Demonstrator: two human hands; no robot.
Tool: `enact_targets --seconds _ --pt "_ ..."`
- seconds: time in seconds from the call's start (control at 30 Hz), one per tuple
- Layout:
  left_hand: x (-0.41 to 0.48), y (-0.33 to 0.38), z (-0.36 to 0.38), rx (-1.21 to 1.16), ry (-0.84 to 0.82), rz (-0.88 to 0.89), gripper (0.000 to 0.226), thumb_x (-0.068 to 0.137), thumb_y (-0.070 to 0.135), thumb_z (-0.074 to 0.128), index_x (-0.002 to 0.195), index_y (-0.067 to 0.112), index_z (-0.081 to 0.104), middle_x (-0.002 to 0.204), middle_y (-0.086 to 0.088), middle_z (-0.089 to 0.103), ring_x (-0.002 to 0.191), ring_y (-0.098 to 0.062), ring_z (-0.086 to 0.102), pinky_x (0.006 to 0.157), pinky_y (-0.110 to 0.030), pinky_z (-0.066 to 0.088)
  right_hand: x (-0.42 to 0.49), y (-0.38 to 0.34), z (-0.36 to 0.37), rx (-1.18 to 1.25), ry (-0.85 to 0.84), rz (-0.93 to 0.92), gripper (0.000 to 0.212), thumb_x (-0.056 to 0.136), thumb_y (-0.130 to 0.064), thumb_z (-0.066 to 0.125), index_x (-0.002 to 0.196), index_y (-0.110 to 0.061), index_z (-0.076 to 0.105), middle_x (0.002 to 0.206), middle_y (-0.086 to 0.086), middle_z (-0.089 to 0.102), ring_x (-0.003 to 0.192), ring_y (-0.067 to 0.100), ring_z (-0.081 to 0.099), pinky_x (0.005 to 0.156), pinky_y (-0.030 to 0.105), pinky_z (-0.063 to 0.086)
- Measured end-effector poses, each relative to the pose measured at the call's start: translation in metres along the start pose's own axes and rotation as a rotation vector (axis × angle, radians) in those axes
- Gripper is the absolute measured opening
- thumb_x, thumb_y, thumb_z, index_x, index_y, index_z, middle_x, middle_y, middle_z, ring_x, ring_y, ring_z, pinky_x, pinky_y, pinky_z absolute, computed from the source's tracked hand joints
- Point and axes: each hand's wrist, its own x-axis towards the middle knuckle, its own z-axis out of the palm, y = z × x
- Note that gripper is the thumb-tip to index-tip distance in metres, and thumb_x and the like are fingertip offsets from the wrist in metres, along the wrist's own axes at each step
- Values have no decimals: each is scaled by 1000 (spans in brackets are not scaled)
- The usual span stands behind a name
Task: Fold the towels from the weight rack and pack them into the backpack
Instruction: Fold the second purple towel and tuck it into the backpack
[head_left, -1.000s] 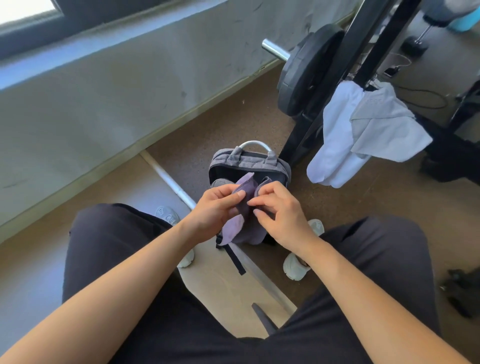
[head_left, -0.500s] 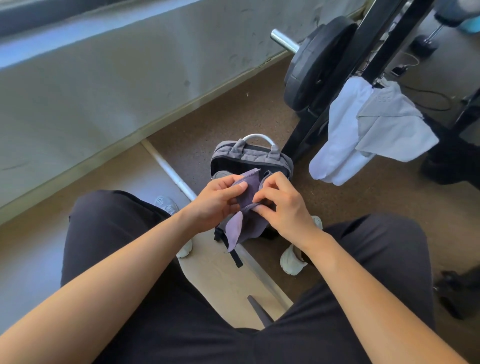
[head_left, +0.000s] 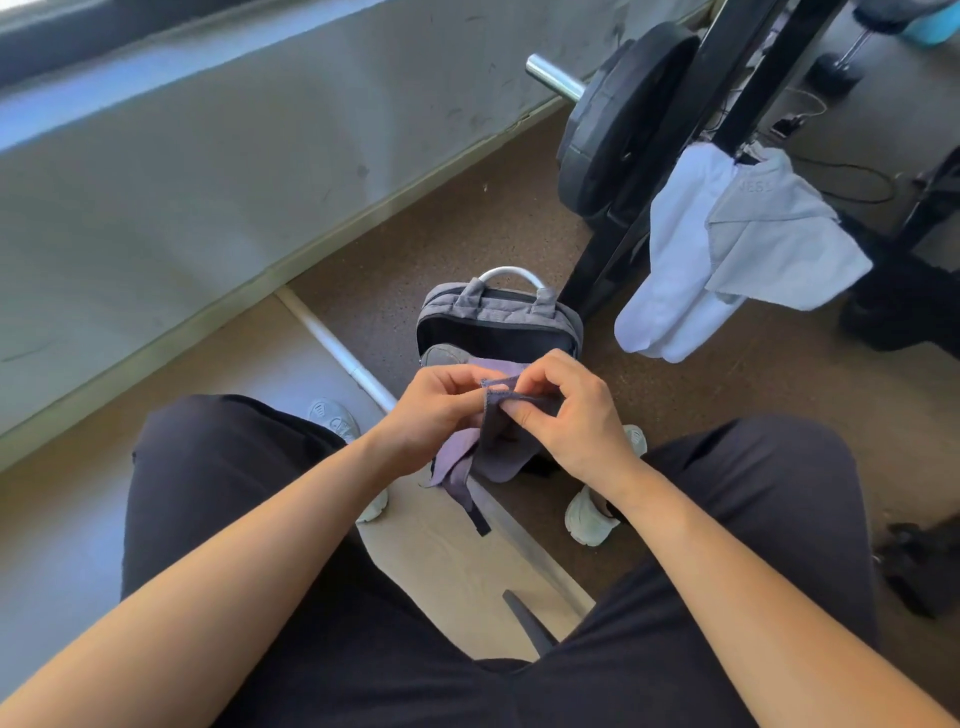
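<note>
Fabric is being squared up in the head view: the left hand (head_left: 431, 413) and the right hand (head_left: 574, 415) are both pinching the top hem of a small purple-grey cloth towel (head_left: 496, 441). The towel is hanging between the person's knees, just in front of the unzipped grey fabric backpack (head_left: 498, 312) on the floor. To fold it well, the hands should be bringing the corners exactly together and keeping the hem taut before creasing. A white towel (head_left: 670, 270) and a pale grey towel (head_left: 779, 244) are waiting, draped over the black weight rack (head_left: 748, 78).
</note>
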Motion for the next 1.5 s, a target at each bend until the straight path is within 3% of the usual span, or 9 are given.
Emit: enact_targets --seconds 0.13,0.27,0.37,0.5,0.7,0.9,1.23,1.37,1.5 --pt "-2 1 -3 29 -37 6 26 94 14 66 115 2 76 109 -32 72 99 -36 63 94 -52 49 2 7 -2 -29 27 31 20 86 -23 79 98 -15 65 111 -6 59 76 13 62 70 23 55" --pt "-4 4 -2 83 -26 58 24 94 13 66 113 4 78 102 -17 77 95 -32 65 90 -49 49 1 4 -4 88 -68 158 29 88 -35 75 107 -21 57 88 -1 65 70 17 60 65 27 53" --pt "-6 8 -2 116 -27 107 18 99 9 65 112 6 77 107 -12 78 98 -26 70 89 -41 54 1 4 -4 99 -137 197 26 91 -31 72 113 -23 60 93 -4 69 84 13 66 75 28 58" --pt "-6 10 -2 158 -79 147 26 85 8 76 109 13 67 94 1 72 89 -15 66 80 -26 53 2 1 -10 87 -102 176 10 93 -28 70 100 -20 71 86 -8 71 84 10 66 71 27 56" --pt "3 -13 -1 517 -13 166 15 81 5 69 95 8 68 89 -21 71 78 -19 67 77 -53 59 2 -7 -24 204 37 160 3 91 -13 73 93 -14 71 81 -5 70 79 6 66 70 16 51" --pt "11 -21 -7 622 -5 183 18 90 -2 73 91 12 63 82 14 70 76 -3 67 75 -19 52 2 -3 -39 309 142 167 7 89 -8 74 97 -10 74 83 -10 72 83 3 67 76 20 53" --pt "14 -26 7 923 -33 480 15 88 28 76 100 20 81 131 6 70 118 -12 66 98 -34 52 -3 6 -64 357 -38 88 17 90 -5 72 103 -16 74 94 -2 73 94 17 70 83 28 56" --pt "17 -29 14 999 -44 476 29 87 39 75 106 17 79 115 3 73 103 -18 68 85 -41 56 -4 8 -65 397 -32 95 19 91 -5 71 102 -20 73 92 -8 73 92 14 69 83 30 55" --pt "13 -29 29 1045 80 493 39 78 51 84 103 23 75 96 8 70 85 -10 64 72 -27 53 -4 9 -64 449 55 145 21 90 -5 71 97 -24 73 87 -10 74 88 10 69 80 25 54"
